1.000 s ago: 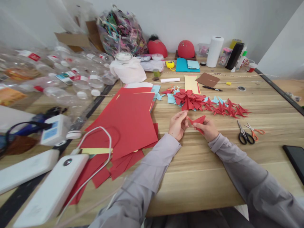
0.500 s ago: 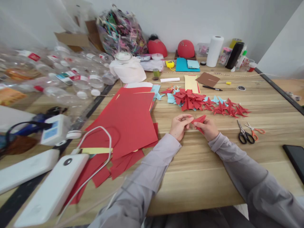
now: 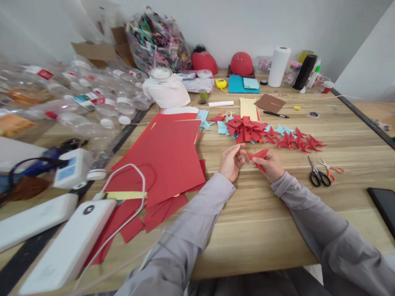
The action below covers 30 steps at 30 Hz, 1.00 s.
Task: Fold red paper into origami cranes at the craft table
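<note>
A folded red paper piece (image 3: pixel 258 156) with pointed ends is pinched at its right side by my right hand (image 3: pixel 270 165). My left hand (image 3: pixel 231 162) is just left of it, fingers curved and parted from the thumb, with nothing held; its fingertips are close to the paper's left tip. Just beyond my hands lies a pile of folded red paper cranes (image 3: pixel 247 130), mixed with some light blue ones (image 3: pixel 222 127). More red cranes (image 3: pixel 299 142) reach out to the right.
Large red sheets (image 3: pixel 175 156) lie on the left, beside a white power bank (image 3: pixel 70 246) and its cable. Black scissors (image 3: pixel 319 176) and orange scissors (image 3: pixel 331 170) rest at right, near a phone (image 3: pixel 384 207). Plastic bottles (image 3: pixel 105 107) crowd the far left.
My left thumb and fingers have come off the red paper and spread apart, exposing its left tip. My right hand has stayed in place with its pinch.
</note>
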### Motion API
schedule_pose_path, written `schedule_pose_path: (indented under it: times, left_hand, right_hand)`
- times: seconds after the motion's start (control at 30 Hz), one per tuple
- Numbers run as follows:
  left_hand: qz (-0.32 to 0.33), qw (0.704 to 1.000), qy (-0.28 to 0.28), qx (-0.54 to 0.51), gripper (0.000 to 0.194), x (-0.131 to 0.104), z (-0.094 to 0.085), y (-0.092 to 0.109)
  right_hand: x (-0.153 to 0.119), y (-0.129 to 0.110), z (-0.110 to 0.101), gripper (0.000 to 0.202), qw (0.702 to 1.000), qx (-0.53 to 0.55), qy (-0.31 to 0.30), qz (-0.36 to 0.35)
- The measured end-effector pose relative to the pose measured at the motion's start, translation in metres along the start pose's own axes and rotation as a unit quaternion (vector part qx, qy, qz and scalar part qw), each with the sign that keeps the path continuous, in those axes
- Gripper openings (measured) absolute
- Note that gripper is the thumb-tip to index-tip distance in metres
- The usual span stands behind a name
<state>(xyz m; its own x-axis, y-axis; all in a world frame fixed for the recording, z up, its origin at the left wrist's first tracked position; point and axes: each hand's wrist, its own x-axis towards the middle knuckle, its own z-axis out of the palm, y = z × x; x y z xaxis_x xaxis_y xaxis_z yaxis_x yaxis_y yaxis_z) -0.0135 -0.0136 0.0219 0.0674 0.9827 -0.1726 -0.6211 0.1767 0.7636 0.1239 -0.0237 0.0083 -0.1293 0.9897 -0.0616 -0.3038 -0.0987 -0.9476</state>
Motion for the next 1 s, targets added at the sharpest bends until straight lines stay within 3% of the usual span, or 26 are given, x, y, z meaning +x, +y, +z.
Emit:
schedule_pose_path:
  times: [0.2,0.47,0.67,1.0]
  left_hand:
    - [0.003,0.996,-0.066,0.057,0.039,-0.003,0.001,-0.006]
    - [0.01,0.999,-0.016,0.038,0.038,0.0,0.0,-0.007]
    - [0.011,0.996,-0.058,0.068,0.04,-0.003,0.001,-0.009]
    - [0.009,0.993,-0.073,0.088,0.041,-0.005,0.0,-0.008]
  right_hand:
    - [0.0,-0.004,0.002,0.023,0.998,0.053,0.009,0.027]
    - [-0.001,-0.006,0.002,0.024,0.994,0.098,-0.001,0.054]
    - [0.0,-0.004,0.001,0.021,0.995,0.092,-0.01,0.046]
    - [-0.001,-0.007,0.001,0.022,0.997,0.065,-0.031,0.032]
